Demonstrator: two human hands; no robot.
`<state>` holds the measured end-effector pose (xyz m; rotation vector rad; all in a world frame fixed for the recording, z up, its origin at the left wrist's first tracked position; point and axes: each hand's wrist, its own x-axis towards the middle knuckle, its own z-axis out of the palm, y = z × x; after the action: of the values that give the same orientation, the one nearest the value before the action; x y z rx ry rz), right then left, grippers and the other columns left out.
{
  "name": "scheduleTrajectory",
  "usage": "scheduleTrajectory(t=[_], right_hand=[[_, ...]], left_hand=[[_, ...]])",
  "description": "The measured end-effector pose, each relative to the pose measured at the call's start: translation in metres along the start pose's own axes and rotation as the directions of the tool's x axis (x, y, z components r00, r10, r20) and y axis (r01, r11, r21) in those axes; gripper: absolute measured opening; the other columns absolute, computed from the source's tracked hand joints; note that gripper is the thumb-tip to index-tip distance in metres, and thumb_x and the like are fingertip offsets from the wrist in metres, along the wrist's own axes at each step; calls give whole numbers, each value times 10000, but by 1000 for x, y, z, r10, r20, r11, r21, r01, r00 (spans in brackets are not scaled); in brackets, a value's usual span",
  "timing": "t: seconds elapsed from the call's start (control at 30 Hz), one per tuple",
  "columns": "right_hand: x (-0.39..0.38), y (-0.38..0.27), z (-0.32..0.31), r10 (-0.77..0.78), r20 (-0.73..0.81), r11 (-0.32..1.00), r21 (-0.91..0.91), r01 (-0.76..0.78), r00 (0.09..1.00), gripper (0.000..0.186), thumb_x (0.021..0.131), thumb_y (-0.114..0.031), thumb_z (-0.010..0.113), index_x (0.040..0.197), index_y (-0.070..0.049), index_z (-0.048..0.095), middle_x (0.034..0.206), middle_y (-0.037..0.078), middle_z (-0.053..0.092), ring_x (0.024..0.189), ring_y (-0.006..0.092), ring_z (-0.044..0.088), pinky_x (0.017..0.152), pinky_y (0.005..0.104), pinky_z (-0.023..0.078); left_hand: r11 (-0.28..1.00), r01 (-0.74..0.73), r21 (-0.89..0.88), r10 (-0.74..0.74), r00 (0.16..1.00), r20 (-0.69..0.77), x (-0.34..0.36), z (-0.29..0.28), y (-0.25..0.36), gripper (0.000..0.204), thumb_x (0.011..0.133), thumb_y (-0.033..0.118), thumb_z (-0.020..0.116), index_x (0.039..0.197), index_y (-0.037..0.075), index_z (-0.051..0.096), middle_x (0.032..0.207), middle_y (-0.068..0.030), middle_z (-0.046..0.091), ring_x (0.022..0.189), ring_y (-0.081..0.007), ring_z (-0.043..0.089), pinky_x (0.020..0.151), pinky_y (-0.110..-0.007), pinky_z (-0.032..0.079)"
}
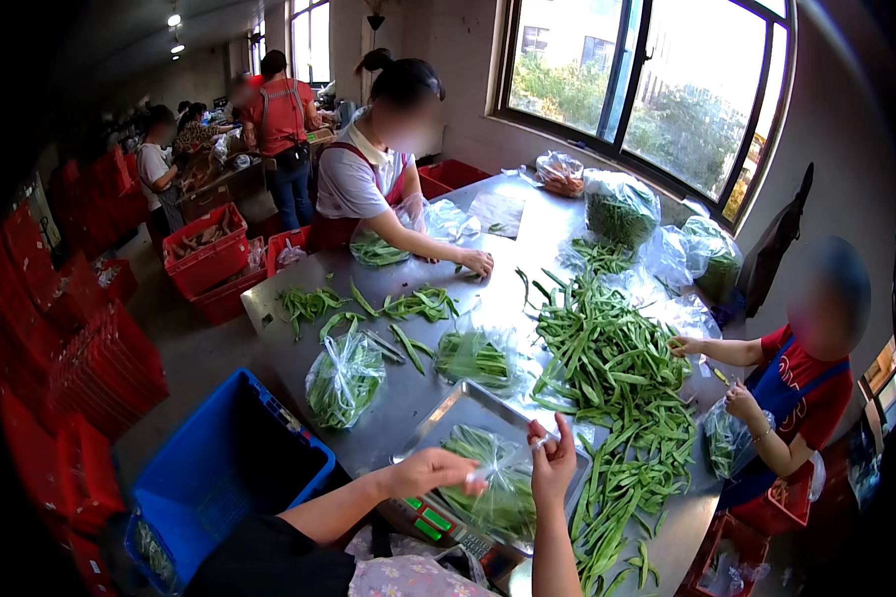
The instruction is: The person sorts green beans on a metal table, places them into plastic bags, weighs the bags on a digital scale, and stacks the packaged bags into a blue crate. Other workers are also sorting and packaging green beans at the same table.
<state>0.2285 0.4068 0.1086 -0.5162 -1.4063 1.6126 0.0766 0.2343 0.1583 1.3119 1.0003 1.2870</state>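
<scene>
A clear plastic bag of flat green beans (490, 505) sits on the metal tray (438, 416) of a weighing scale right in front of me. My left hand (430, 474) pinches the gathered top of the bag from the left side. On the other side my right hand (554, 460) is raised, with a bit of plastic between its thumb and fingers; its other fingers point up. Beside the tray lies a large heap of loose flat beans (612, 388). A tied bag of beans (345, 380) and an untied-looking bag (473, 356) rest beyond the tray.
A blue crate (234, 468) stands at my left below the steel table (408, 328). Across from me one person (373, 189) handles beans; another (796, 398) works at the right with a bag. Full bags (622, 207) line the window side. Red crates (110, 368) are stacked at left.
</scene>
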Motion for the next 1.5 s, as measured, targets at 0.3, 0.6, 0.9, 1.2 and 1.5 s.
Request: scheduleTrajectory(t=[0.3,0.6,0.9,1.2,1.5], right_hand=[[-7,-68,31,257,446,910,-411,-59,857,869,604,-81,795,1341,-85,335,857,94,605,741,158,591,643,285,474],[0,-16,-58,247,115,659,-748,-80,962,597,626,-31,670,1190,-54,475,844,54,610,611,119,544,563,261,442],[-65,-58,-126,240,-301,938,-172,-300,923,529,838,-123,619,1300,-32,379,1006,52,584,721,66,509,653,201,426],[-161,-42,-166,290,-740,948,133,-290,607,208,885,-181,590,1045,-53,554,852,22,610,602,18,492,515,141,382],[-136,-36,-124,319,-665,940,129,-316,676,173,885,-121,572,1039,-43,567,856,14,598,629,22,482,549,140,392]], left_hand=[[614,-100,783,431,873,-227,21,34,-11,227,775,122,633,989,45,620,854,-93,597,807,-291,584,693,-373,473],[526,45,850,109,987,-120,-18,-29,-17,122,824,190,610,818,69,599,775,-62,581,747,-262,551,673,-369,438],[712,212,669,334,736,-589,-32,-45,1,211,873,81,564,1078,30,560,1016,-82,566,821,-134,565,721,-254,467],[949,37,315,251,518,-818,8,-51,-1,285,874,161,594,1118,36,517,1041,-77,582,847,-142,609,741,-272,491],[245,-60,968,281,960,-11,48,20,-33,508,691,360,718,1079,70,564,922,-105,611,851,-262,585,803,-377,480]])
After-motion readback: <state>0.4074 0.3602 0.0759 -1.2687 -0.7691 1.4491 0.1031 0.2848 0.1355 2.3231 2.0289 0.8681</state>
